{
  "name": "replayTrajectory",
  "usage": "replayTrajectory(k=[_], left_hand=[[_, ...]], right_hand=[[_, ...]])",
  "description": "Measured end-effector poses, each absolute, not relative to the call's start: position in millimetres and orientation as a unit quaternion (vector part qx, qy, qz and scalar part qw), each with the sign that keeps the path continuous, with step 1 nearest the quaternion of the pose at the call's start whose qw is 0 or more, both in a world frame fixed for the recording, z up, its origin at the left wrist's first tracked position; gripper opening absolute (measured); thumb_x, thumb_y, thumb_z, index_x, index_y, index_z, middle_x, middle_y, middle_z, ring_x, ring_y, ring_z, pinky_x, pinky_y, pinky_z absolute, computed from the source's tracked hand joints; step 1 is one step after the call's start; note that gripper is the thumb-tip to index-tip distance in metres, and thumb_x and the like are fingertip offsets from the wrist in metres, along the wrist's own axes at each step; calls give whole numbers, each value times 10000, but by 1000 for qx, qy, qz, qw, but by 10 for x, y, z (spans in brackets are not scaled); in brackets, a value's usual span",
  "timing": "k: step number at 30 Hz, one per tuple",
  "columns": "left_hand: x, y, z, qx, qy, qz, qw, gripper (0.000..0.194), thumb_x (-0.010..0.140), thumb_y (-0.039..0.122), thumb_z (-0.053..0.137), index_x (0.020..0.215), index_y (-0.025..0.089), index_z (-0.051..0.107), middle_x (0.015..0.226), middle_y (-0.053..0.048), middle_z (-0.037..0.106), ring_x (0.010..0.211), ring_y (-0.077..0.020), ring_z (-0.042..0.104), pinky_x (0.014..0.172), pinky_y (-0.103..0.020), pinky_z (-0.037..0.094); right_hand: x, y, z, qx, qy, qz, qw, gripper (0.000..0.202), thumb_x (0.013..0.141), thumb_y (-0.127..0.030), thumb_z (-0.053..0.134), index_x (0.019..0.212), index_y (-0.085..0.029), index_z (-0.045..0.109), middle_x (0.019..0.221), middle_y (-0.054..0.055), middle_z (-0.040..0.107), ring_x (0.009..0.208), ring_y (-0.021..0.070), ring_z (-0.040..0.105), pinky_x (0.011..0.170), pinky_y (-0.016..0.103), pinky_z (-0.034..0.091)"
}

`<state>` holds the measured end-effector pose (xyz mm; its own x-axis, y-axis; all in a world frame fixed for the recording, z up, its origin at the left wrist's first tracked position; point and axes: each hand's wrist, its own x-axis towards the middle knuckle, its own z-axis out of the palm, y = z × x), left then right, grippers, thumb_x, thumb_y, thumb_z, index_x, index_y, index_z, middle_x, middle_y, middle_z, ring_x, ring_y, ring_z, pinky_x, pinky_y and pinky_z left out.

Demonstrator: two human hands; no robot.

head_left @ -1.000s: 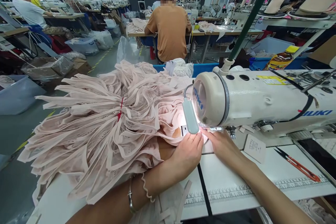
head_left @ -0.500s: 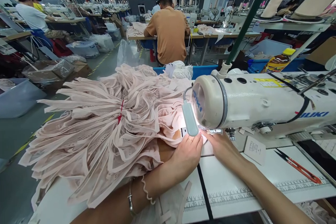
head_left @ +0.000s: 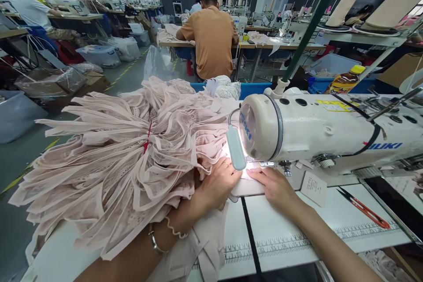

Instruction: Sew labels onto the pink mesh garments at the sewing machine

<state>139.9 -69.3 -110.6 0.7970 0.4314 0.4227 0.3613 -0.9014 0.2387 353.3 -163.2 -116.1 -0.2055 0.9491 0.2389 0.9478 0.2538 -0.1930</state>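
Under the head of a white sewing machine, a pale pink piece of fabric lies in the bright light of a small grey lamp. My left hand is closed on this fabric left of the needle area, its fingers bent and partly behind the lamp. From the right, my right hand pinches the fabric edge with thumb and forefinger close to the presser foot. Needle and stitches are hidden. Beside my left forearm spreads a large bundle of pale pink lace garments, tied with a red strip.
Orange-handled thread snips, a written card and a dark phone-like slab lie on the right. A printed ruler runs along the table front. A bottle stands behind the machine. Ahead sits a co-worker.
My left hand has shifted left, away from the right hand, opening a gap over the fabric. The right hand stays by the presser foot. The whole view has shifted slightly.
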Motion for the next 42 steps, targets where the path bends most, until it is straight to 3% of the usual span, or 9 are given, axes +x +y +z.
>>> replayTrajectory(k=[5,9,12,17,28,38,42], left_hand=[[1384,-755,-1079,955,199,205,76,228,1002,114,397,882,184,578,872,-32,572,843,-178,530,758,-295,436],[1365,-756,-1023,970,166,170,53,187,1024,141,408,1009,160,594,914,-36,587,829,-165,545,716,-270,429],[1373,-736,-1033,975,133,177,32,179,1016,131,427,996,146,604,882,-37,591,795,-166,550,691,-267,431],[1396,-721,-1065,980,112,163,-9,248,979,35,394,870,140,590,807,-37,577,720,-164,544,645,-268,438],[1399,-716,-1069,981,94,172,2,226,979,33,400,893,130,584,828,-49,600,734,-166,572,635,-267,457],[1390,-749,-1069,979,119,160,37,207,970,41,410,943,147,585,898,-57,613,816,-172,578,706,-284,489],[1313,-777,-983,964,163,184,100,82,949,127,493,937,171,561,1004,-67,610,973,-202,567,846,-318,496]], right_hand=[[3514,-1642,-1114,-603,-773,-17,199,591,790,23,352,1167,-274,696,1072,22,741,890,166,677,788,294,560],[3496,-1665,-1067,-607,-755,-36,245,448,875,-43,382,1100,-259,704,993,20,756,852,163,694,726,277,561],[3482,-1676,-1033,-593,-758,-36,270,383,914,-76,391,1018,-261,710,950,14,755,834,153,697,728,264,551],[3459,-1674,-1003,-561,-772,-39,295,353,917,-49,398,951,-244,690,906,2,747,802,129,687,732,237,523],[3453,-1674,-1011,-575,-764,-37,289,369,914,-53,387,924,-246,702,885,5,742,787,128,674,714,234,519],[3465,-1688,-955,-552,-786,-4,277,381,882,-74,420,984,-268,732,954,13,738,801,141,675,729,263,546],[3477,-1692,-940,-536,-802,7,264,355,889,-67,447,957,-260,737,936,23,730,803,140,665,710,257,550]])
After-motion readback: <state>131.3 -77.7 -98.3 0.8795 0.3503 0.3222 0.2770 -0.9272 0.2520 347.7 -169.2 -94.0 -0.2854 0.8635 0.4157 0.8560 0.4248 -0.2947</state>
